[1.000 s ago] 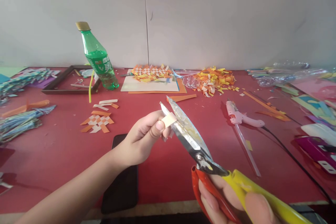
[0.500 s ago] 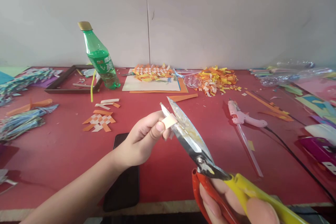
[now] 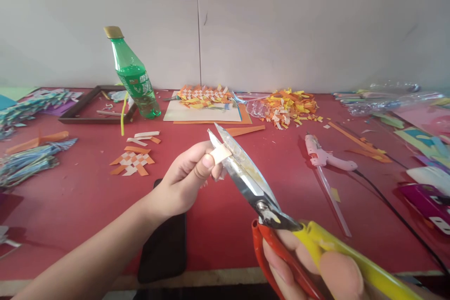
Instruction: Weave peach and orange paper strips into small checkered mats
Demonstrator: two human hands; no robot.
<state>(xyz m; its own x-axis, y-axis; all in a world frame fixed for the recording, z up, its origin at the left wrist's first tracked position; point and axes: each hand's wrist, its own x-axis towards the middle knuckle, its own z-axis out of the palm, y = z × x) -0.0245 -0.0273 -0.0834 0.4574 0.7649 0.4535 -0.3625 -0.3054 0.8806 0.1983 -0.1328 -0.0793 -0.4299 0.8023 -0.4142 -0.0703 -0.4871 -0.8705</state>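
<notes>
My left hand (image 3: 186,178) pinches a small cream paper strip (image 3: 221,153) between thumb and fingers. The strip's right end lies between the blades of the scissors (image 3: 246,171), which are slightly apart. Around the red and yellow handles of these scissors, my right hand (image 3: 316,262) is closed at the lower right. Under my left wrist, a black phone (image 3: 163,248) lies partly hidden on the red table (image 3: 225,225). To the left of the hand lies a small orange and white woven paper piece (image 3: 132,161), with loose strips (image 3: 144,138) just behind it.
A green bottle (image 3: 135,79) stands beside a dark frame (image 3: 66,115). Orange and yellow paper scraps (image 3: 288,105) are heaped at the back, near woven paper on a white sheet (image 3: 207,113). At right lies a pink glue gun (image 3: 326,157) with its black cord (image 3: 393,211).
Both hands have shifted slightly left and up together with the scissors and strip. The blades have closed a little around the strip.
</notes>
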